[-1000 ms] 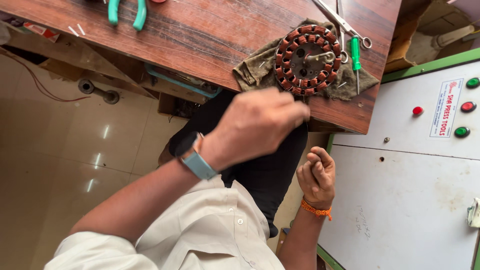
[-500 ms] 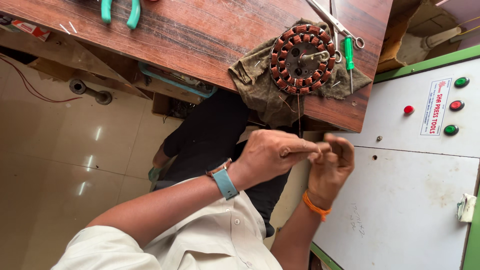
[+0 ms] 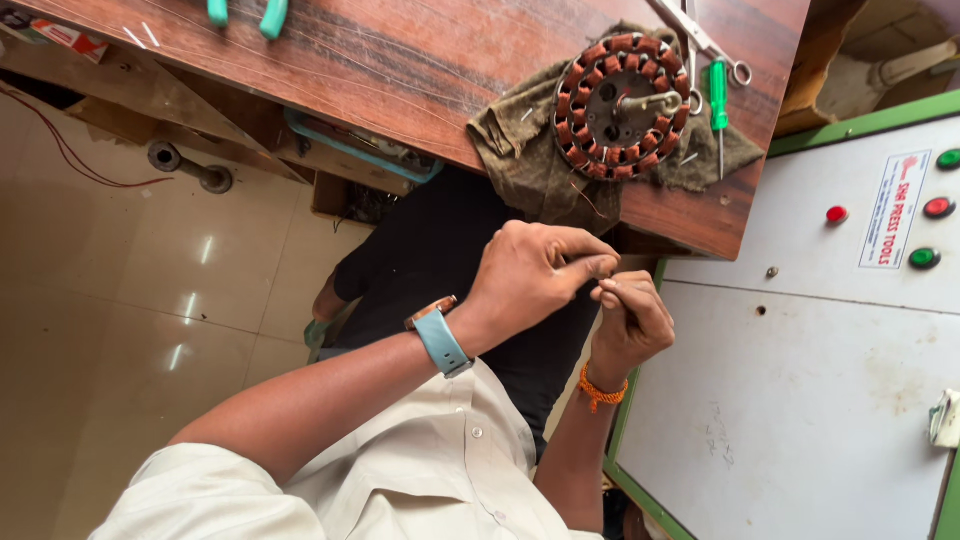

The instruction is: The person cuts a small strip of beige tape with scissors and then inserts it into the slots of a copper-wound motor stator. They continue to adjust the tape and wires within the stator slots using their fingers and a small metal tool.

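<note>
my left hand (image 3: pixel 535 275) and right hand (image 3: pixel 632 322) meet just below the table (image 3: pixel 400 60) edge, fingertips of both pinched shut on a thin copper wire (image 3: pixel 590 205) that runs up to the wound motor coil (image 3: pixel 622 105) lying on the rag (image 3: pixel 525 165) on the table. i judge i'm working the wire's loose end; next calls for a steady pinch and gentle pull, no snapping. a green screwdriver (image 3: pixel 718 95) and scissors (image 3: pixel 700 40) lie beside the coil.

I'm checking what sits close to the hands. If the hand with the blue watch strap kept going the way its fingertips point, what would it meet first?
Most likely the other hand: the watch-strap left hand points its pinched fingertips straight at that hand's fingers, nearly touching. Depth is hard to judge from this view.
</note>
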